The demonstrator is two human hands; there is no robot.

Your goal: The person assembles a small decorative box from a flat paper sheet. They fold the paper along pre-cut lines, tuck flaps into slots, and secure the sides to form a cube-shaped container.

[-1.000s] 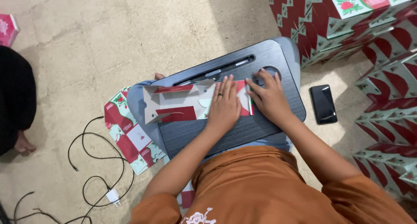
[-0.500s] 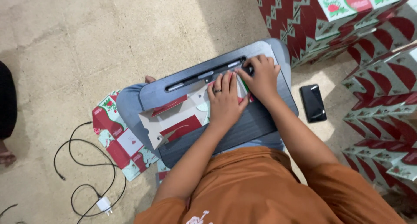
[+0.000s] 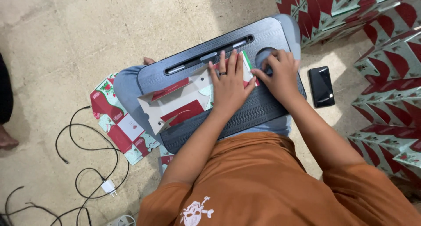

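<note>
Shifted right, both hands (image 3: 252,79) press flat red-and-white cardboard box blank (image 3: 184,103).

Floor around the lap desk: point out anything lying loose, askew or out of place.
Flat printed cardboard sheets lie skewed on the floor, partly under the lap desk. Loose cables and a charger plug sprawl beside them. A phone lies on the floor by the right hand.

Orange T-shirt, white skull print; dark ring on left grip (image 3: 228,83)
</note>
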